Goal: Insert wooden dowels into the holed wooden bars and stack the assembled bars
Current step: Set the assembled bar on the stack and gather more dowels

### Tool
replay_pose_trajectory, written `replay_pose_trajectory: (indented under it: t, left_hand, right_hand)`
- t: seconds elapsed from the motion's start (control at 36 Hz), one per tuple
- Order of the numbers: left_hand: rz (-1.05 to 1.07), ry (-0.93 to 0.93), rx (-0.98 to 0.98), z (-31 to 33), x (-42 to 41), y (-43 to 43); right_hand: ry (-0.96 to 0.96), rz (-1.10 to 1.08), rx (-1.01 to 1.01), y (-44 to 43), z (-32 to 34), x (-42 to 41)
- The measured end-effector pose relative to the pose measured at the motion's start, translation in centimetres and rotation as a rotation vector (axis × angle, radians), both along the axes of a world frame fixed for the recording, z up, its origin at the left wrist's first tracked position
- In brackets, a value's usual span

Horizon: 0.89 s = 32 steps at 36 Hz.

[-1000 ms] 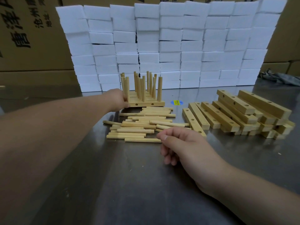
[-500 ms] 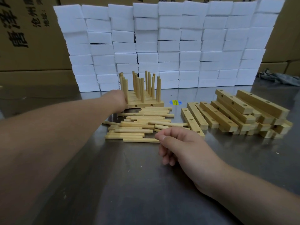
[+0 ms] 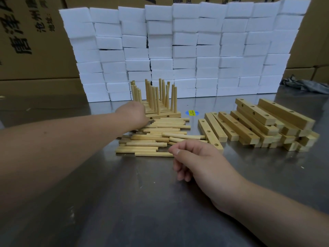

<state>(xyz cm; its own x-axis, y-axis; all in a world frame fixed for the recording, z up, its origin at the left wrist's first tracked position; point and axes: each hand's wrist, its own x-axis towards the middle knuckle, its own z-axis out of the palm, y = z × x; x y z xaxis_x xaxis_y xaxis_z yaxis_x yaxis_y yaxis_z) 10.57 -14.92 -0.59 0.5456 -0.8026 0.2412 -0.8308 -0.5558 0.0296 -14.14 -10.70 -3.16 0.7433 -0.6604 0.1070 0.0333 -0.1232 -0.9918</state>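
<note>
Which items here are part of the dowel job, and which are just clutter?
Job: loose dowels, empty holed bars, bars with upright dowels.
Lying about: white foam blocks, cardboard boxes, grey cloth, blue sticker.

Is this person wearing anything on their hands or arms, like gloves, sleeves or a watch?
No. The left hand and right hand are bare, with no gloves or rings in view. The left forearm and right forearm show no sleeves, watch or bands up to the picture's edge.
</note>
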Motion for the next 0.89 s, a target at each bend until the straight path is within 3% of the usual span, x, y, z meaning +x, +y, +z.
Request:
replay_pose_trajectory:
  t: [0.14, 0.31, 0.42, 0.75, 0.89]
  left_hand:
    - [-0.105, 0.077, -0.065, -0.6, 0.2, -0.4]
    - [-0.09, 0.057, -0.05, -0.8, 1.6, -0.3]
    - [-0.095, 0.013, -0.152, -0.9, 2.1, -0.2]
    - [-0.06, -0.008, 0.018, 0.0, 1.2, 0.2]
    - [-0.168, 0.011, -0.161, 0.2, -1.8, -0.1]
  right_hand:
    - [0.003, 0.002, -0.001, 0.0, 0.0, 0.0]
    - [0.006, 0.014, 0.001, -0.2, -0.2, 0.0]
    - [-0.001, 0.02, -0.008, -0.2, -0.2, 0.0]
    - [0.0, 0.016, -0.01, 0.0, 0.0, 0.0]
    - [0.0, 0.015, -0.013, -0.1, -0.1, 0.0]
